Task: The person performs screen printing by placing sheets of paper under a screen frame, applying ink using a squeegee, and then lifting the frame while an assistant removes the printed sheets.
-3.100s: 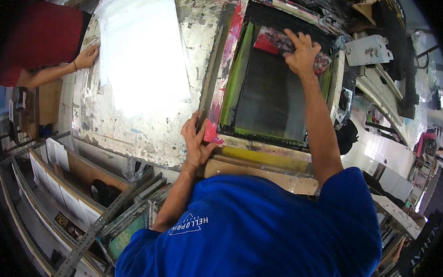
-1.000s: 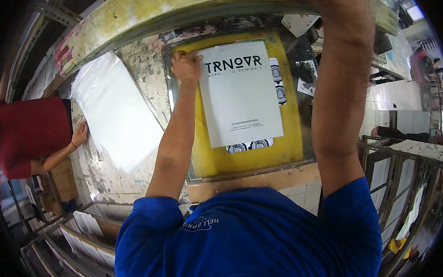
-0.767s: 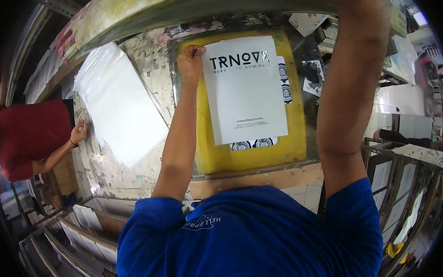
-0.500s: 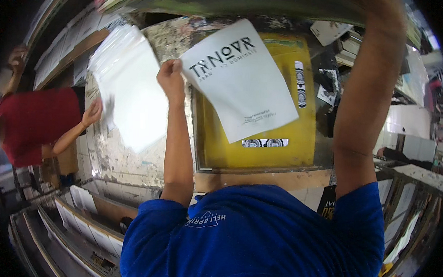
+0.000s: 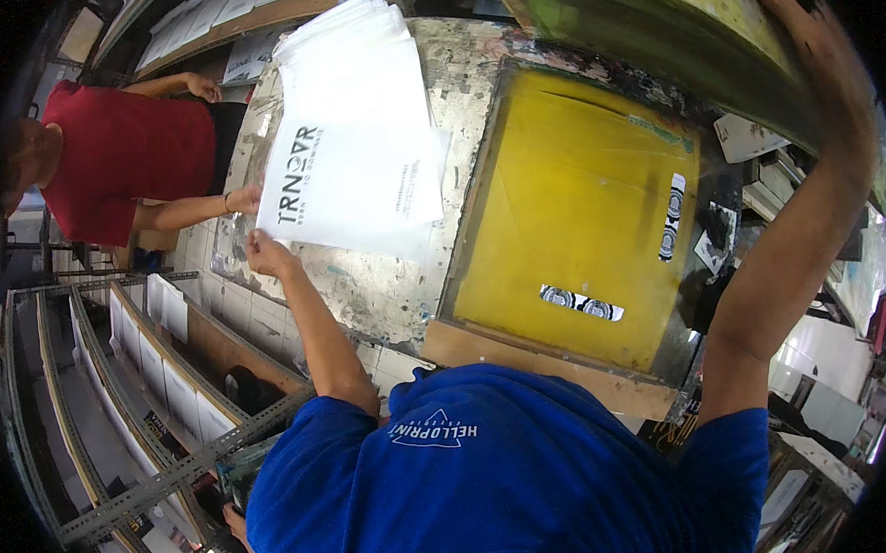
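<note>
My left hand (image 5: 274,255) pinches the lower left corner of a white printed sheet (image 5: 359,196) with dark lettering. The sheet lies over a stack of white sheets (image 5: 352,76) on the paint-stained table to the left. Up at the far right, my right hand (image 5: 795,13) holds the edge of a raised printing screen frame (image 5: 650,25), its fingers partly lost at the dark rim. Below the screen is a yellow printing bed (image 5: 559,190), with two patterned tape strips (image 5: 582,302) stuck on it.
A co-worker in a red shirt (image 5: 136,157) stands at the left; one of their hands (image 5: 246,199) is at the printed sheet's edge. Metal racks (image 5: 119,394) with boards fill the lower left. A wooden strip (image 5: 548,366) edges the bed's near side.
My left hand has carried the printed sheet from above the yellow bed leftward onto the white stack. The co-worker's hand has come to its edge. The whole view has turned; the screen stays raised.
</note>
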A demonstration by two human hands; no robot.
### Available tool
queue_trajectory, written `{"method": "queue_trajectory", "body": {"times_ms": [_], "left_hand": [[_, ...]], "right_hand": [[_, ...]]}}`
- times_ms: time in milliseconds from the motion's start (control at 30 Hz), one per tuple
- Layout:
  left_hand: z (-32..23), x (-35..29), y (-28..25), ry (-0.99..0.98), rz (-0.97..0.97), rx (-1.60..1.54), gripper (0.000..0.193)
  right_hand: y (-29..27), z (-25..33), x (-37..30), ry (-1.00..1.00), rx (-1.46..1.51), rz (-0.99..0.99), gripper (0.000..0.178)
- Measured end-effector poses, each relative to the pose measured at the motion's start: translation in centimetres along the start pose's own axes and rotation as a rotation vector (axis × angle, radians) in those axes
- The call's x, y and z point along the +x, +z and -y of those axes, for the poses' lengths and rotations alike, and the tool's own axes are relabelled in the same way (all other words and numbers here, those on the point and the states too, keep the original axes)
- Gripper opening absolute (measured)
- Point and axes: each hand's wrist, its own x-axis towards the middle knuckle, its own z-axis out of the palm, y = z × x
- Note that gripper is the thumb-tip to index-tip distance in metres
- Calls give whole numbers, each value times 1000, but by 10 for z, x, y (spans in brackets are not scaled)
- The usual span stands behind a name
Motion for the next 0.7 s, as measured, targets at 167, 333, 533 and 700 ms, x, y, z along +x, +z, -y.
{"method": "queue_trajectory", "body": {"times_ms": [167, 333, 533, 700], "left_hand": [[-34, -43, 16, 860, -7, 436, 40], [-29, -188, 65, 985, 834, 499, 44], [10, -218, 67, 712, 818, 543, 21], [-43, -242, 70, 334, 1126, 258, 22]], "right_hand": [[-1, 0, 3, -2, 32, 56, 39], [-6, -1, 6, 7, 56, 84, 39], [-7, 12, 11, -3, 93, 130, 39], [-3, 8, 8, -49, 65, 47, 39]]}}
